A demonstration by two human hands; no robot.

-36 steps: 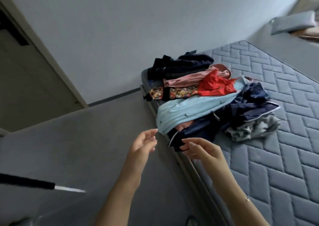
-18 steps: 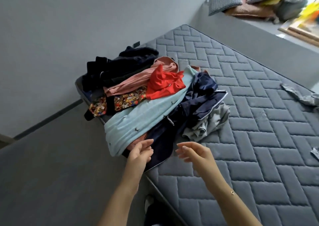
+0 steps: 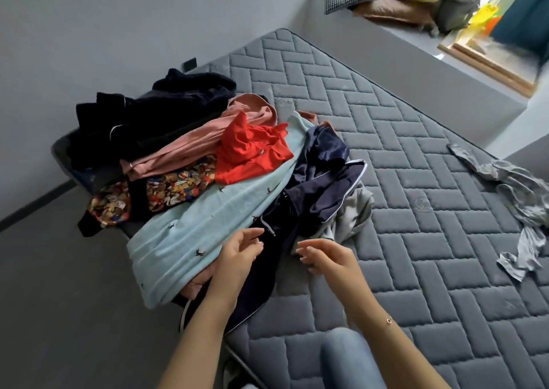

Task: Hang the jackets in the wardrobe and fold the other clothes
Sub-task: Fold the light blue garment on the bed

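A jumbled heap of clothes (image 3: 208, 180) is piled at the mattress corner. A black fleece garment (image 3: 154, 112) is bunched at the far side, with a pink piece (image 3: 190, 148) and a crumpled red top (image 3: 252, 151) draped over it. A floral print item (image 3: 175, 186) is tucked under a long pale-blue garment (image 3: 208, 225). Navy satin clothing (image 3: 320, 186) is rumpled beside a grey piece (image 3: 353, 213). A grey garment (image 3: 523, 204) is strewn well apart.

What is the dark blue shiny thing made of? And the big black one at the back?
The dark blue garment looks like satin or silk: smooth, glossy, with soft highlights and thin white piping along its edges. The black garment looks like fleece or plush: matte, thick and fuzzy at its outline. Neither can be told for certain from the look alone.
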